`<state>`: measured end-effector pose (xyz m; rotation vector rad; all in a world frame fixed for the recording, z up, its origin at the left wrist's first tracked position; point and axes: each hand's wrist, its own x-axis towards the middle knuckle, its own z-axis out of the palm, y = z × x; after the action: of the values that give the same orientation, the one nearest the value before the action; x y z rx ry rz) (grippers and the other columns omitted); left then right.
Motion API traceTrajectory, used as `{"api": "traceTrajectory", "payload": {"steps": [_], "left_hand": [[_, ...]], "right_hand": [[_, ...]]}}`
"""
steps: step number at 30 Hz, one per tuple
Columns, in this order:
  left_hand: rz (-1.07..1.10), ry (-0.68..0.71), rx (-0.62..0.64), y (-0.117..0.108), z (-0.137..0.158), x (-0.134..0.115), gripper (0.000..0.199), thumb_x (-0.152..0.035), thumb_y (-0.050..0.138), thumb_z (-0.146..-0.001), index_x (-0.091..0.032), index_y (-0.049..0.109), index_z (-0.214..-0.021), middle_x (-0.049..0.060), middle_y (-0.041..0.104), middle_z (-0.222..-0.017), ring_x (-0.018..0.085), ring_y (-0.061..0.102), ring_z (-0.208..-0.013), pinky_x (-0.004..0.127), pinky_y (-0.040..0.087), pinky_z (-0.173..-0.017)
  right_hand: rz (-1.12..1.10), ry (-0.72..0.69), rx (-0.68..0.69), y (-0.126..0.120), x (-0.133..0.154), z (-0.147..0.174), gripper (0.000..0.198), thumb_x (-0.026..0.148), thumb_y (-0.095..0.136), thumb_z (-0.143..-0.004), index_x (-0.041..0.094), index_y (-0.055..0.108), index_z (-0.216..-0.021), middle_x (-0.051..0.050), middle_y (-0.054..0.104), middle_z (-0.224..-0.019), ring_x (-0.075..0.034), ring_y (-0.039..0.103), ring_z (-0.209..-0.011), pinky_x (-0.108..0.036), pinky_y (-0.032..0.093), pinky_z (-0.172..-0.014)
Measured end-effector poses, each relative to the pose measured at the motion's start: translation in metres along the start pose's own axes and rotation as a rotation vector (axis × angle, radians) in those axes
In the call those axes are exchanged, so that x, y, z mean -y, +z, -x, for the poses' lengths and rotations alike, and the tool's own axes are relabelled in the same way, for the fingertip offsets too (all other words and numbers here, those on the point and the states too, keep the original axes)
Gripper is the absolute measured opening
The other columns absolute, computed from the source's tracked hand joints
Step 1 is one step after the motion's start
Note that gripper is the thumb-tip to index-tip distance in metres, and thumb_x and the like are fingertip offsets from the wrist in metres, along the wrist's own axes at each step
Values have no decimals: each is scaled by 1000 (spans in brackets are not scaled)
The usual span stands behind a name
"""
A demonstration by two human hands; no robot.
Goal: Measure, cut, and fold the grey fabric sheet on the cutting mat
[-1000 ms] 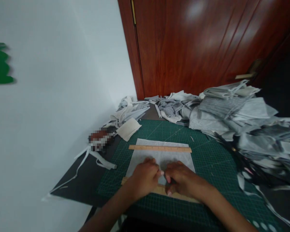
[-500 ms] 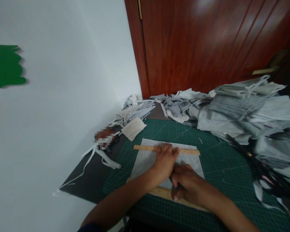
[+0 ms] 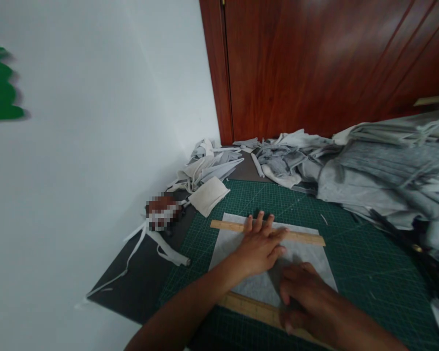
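My left hand (image 3: pixel 260 248) lies flat with fingers spread over the far wooden ruler (image 3: pixel 307 237), pressing it on a pale grey piece of cloth (image 3: pixel 234 248). Along the near edge of the cloth runs a second, wider wooden ruler (image 3: pixel 249 305). My right hand (image 3: pixel 307 297) is curled at this near ruler, its thumb on the wood and its bent fingers over the cloth just beyond. The right palm is hidden from view. Under the cloth is a green cutting mat (image 3: pixel 183 287) with a grid.
Piles of grey and white cloth (image 3: pixel 351 180) lie along the back and right. Black-handled scissors (image 3: pixel 395 231) rest at the right. Left of the mat are a beige cloth piece (image 3: pixel 209 195), white strips (image 3: pixel 173 254) and a blurred-out reddish object (image 3: pixel 163 212). A white wall (image 3: pixel 95 146) borders the left.
The view has shifted, so the scene sits further right. My left hand's fingers have spread wider on the far ruler. My right hand has moved slightly apart from the left.
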<state>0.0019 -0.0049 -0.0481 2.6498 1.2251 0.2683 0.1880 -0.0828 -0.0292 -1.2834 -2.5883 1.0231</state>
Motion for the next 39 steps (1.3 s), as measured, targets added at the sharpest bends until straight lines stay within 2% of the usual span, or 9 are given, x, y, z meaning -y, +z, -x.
{"api": "traceTrajectory", "payload": {"steps": [4, 7, 10, 12, 14, 21, 25, 34, 39], "left_hand": [[-54, 55, -59, -3, -3, 4, 59, -50, 45, -107, -32, 33, -162, 13, 19, -173, 36, 8, -161, 63, 19, -126], [-163, -62, -103, -7, -2, -6, 55, -49, 53, -104, -24, 50, -153, 15, 24, -172, 40, 13, -160, 65, 21, -126], [-232, -207, -53, -9, 3, -22, 54, -48, 54, -103, -14, 59, -144, 18, 33, -168, 46, 21, -156, 67, 24, -124], [-189, -287, -9, -9, 9, -30, 67, -55, 51, -103, -10, 50, -152, 24, 38, -163, 49, 28, -153, 67, 27, -122], [-142, -295, 29, -9, 14, -33, 75, -59, 46, -103, -8, 41, -158, 26, 37, -162, 50, 26, -154, 68, 25, -122], [-75, -202, 23, -8, 12, -14, 77, -62, 44, -102, -13, 36, -160, 23, 30, -167, 47, 17, -157, 69, 16, -125], [-56, -149, -4, -3, 8, -6, 78, -65, 45, -101, -16, 36, -160, 22, 32, -167, 46, 15, -158, 69, 14, -125], [-62, -270, -48, -3, 13, -18, 75, -67, 46, -100, -25, 35, -162, 22, 28, -168, 53, 15, -156, 76, 14, -120], [-82, -277, -68, 0, 13, -20, 72, -63, 48, -101, -27, 36, -162, 18, 23, -171, 47, 12, -158, 76, 14, -121]], "right_hand": [[6, -2, -4, 0, -2, 0, 28, 19, 90, -75, 19, 65, -85, -3, 70, -99, -27, 62, -102, -42, 41, -91], [-6, -14, -4, 0, -2, 1, 29, 18, 91, -73, 19, 65, -86, -3, 70, -100, -27, 62, -104, -42, 40, -93], [-31, -7, -9, -1, -1, 1, 27, 16, 89, -75, 20, 65, -86, -3, 70, -103, -27, 62, -107, -42, 40, -94], [-49, -10, -16, -2, 0, 1, 27, 15, 89, -74, 20, 64, -85, -3, 71, -105, -28, 62, -109, -43, 40, -95], [-68, -12, -13, -3, 1, 0, 29, 15, 89, -72, 21, 64, -84, -3, 71, -107, -29, 62, -111, -44, 40, -96], [-111, -13, -23, -3, 0, 0, 25, 14, 86, -75, 23, 64, -84, -4, 72, -105, -29, 62, -110, -44, 41, -96], [-82, 25, 5, -5, 3, -2, 25, 15, 87, -73, 22, 64, -80, -3, 72, -100, -29, 63, -104, -44, 42, -93], [-63, -23, -38, 2, -4, -3, 27, 16, 89, -72, 23, 64, -81, -1, 71, -98, -27, 63, -101, -44, 42, -93], [-75, -28, -39, 3, -6, 0, 29, 18, 91, -73, 22, 65, -86, -2, 72, -105, -29, 61, -111, -42, 41, -95]]}}
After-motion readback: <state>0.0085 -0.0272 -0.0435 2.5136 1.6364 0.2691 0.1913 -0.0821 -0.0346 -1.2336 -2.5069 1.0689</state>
